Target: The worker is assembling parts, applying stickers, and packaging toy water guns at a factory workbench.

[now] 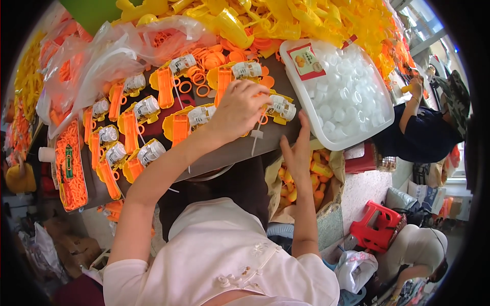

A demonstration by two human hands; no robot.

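My left hand (240, 109) reaches over the dark table, its fingers bent together at the orange end of a yellow toy assembly (282, 108) with a whitish cylinder. The fingers cover most of the orange plastic part they grip. My right hand (297, 153) is at the table's front edge, thumb and fingers apart, with nothing visible in it. It is beside a white tub (333, 146). Several similar toy assemblies, each with an orange handle, yellow body and whitish cylinder, lie in rows to the left, such as this toy assembly (178, 125).
Small translucent caps (347, 92) fill the tub. Yellow plastic parts (255, 20) are heaped at the back, with orange discs (212, 58) before them. A tray of orange pieces (76, 188) lies at the left. A paper sack (334, 188) stands below right; other people work farther right.
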